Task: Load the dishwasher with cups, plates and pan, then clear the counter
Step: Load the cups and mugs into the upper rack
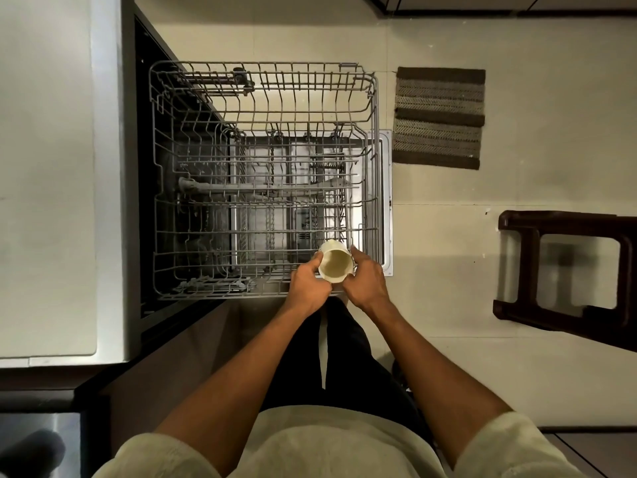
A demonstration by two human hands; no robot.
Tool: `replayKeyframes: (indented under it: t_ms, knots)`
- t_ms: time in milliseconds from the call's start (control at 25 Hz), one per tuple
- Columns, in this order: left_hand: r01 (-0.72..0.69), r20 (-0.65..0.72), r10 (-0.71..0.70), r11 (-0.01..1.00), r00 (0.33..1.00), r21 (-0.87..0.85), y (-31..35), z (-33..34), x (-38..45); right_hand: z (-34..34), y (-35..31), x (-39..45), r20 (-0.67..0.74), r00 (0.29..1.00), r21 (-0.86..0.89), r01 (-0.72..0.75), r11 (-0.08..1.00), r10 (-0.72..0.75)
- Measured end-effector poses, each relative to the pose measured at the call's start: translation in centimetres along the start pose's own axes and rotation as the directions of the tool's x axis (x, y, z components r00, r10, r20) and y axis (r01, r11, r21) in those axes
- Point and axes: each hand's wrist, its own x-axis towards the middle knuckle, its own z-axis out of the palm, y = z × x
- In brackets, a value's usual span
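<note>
A cream cup (335,262) is held with its open mouth facing up at me, over the near right corner of the pulled-out upper rack (262,74). My left hand (308,286) grips its left side and my right hand (367,279) grips its right side. The grey wire rack has nothing in it. Through its wires I see the lower rack (293,188) and the open dishwasher door (386,201). The dishwasher body (151,167) sits under the counter on the left.
A pale counter (48,167) runs along the left. A striped brown mat (439,117) lies on the floor beyond the door. A dark brown plastic stool (565,270) stands at the right. My legs are just below the rack's near edge.
</note>
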Motion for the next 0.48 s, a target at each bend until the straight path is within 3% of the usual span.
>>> replayKeyframes:
  t_ms: [480]
  knots:
    - [-0.061, 0.055, 0.049, 0.969, 0.997, 0.239, 1.05, -0.75, -0.42, 0.58, 0.31, 0.32, 0.045, 0.999, -0.127, 0.03, 0.991, -0.024]
